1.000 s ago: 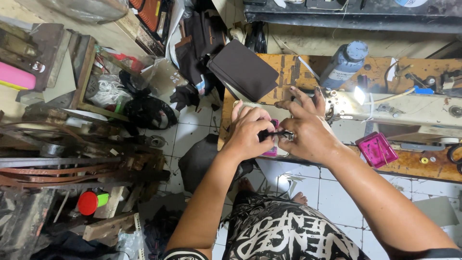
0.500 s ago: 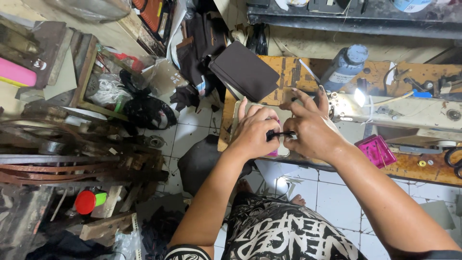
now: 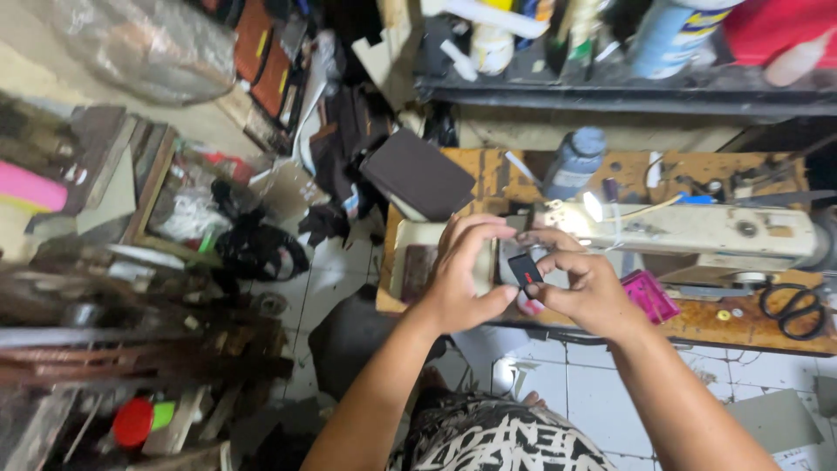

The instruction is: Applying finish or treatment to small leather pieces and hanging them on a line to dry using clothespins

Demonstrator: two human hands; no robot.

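Both hands meet over the near edge of a wooden worktop [image 3: 488,166], holding between them a small flat black piece [image 3: 525,269] with a spot of red on its face. The left hand [image 3: 466,275] comes in from the left, its fingers curled over the top and its thumb pressed toward the piece, so its grip is clamped on the left side of it. The right hand [image 3: 586,288] comes in from the right, thumb and forefinger pinched on the same piece, the other fingers bent above it. The piece sits in the air just in front of the left end of a cream sewing machine [image 3: 697,231], whose small lamp [image 3: 594,206] glows just to the far right of the hands. A magenta box [image 3: 649,296] lies on the worktop just right of the right hand, and black scissors [image 3: 792,310] lie well to the right. A grey-capped bottle [image 3: 573,164] stands at the far side, with a dark brown flat panel [image 3: 418,174] to its left. A white tiled floor [image 3: 575,384] shows below the forearms.
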